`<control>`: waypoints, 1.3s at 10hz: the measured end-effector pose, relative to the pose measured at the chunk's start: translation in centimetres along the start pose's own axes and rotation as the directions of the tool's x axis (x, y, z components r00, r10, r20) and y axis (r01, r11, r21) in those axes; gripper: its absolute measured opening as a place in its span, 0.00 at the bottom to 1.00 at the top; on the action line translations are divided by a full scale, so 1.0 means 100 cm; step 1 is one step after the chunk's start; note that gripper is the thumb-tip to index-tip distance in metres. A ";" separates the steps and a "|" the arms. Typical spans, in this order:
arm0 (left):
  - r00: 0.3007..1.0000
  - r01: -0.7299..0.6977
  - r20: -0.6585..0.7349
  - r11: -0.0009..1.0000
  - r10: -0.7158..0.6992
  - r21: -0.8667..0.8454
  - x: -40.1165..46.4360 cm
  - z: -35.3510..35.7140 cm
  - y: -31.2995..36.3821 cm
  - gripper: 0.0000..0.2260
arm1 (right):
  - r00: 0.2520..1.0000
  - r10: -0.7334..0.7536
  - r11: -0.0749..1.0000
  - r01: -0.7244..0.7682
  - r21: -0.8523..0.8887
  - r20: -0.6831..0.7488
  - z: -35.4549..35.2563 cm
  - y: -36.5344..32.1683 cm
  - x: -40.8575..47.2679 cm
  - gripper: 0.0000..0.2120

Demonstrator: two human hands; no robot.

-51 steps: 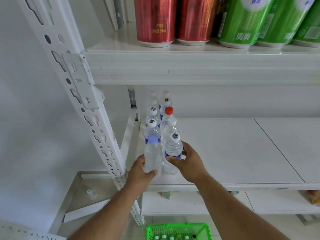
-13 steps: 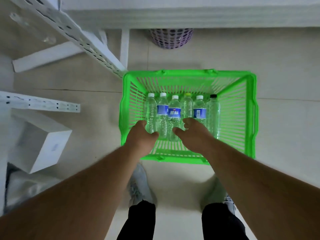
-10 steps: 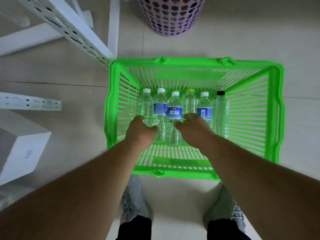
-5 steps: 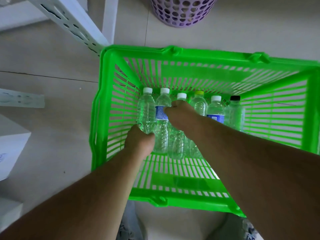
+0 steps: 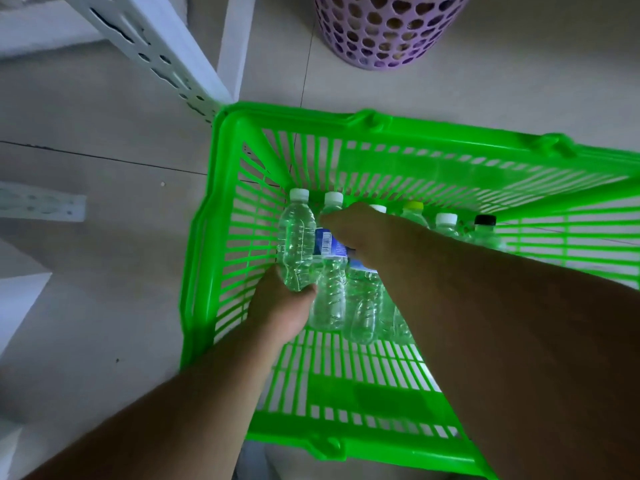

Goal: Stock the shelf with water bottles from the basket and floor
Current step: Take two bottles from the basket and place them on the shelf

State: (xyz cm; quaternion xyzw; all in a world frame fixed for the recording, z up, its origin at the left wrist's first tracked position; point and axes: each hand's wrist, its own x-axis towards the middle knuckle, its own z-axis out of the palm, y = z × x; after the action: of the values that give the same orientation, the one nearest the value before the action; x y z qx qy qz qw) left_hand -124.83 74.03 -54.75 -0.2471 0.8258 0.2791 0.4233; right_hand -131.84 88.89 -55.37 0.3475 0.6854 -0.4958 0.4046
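The unlabelled water bottle stands at the left end of a row inside the green basket, and the left hand is curled round its lower half. The right hand closes over the blue-labelled bottle just beside it. This looks like the pick-up step; next, both bottles need lifting straight up, clear of their neighbours and the rim, then carrying to the shelf. Four more bottles fill the row, capped white, yellow-green and black. The basket sits on the tiled floor, near a white shelf upright and a purple perforated bin.
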 end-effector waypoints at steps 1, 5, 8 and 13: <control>0.999 -0.017 -0.030 0.999 0.015 -0.052 0.000 0.004 -0.005 0.36 | 1.000 -0.008 0.999 0.007 0.036 0.030 0.001 0.000 0.004 0.21; 0.997 -0.012 0.069 0.927 0.041 -0.374 -0.048 -0.010 0.003 0.37 | 0.986 -0.099 0.957 0.058 0.283 0.133 -0.030 0.038 -0.032 0.31; 0.987 -0.131 0.024 0.877 0.161 -0.462 -0.173 -0.070 0.055 0.29 | 0.937 -0.313 0.924 0.338 0.178 -0.154 -0.097 -0.022 -0.211 0.09; 0.843 -0.510 -0.029 0.781 0.537 -0.360 -0.538 -0.255 0.128 0.15 | 0.733 -0.530 0.769 0.627 0.123 -0.427 -0.169 -0.134 -0.644 0.11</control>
State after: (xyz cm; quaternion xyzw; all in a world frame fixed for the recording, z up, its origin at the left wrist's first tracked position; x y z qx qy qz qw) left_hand -119.41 75.47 5.92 -0.0695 0.7811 0.5385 0.3084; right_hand -119.37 96.68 10.97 0.2507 0.7519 -0.6082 0.0436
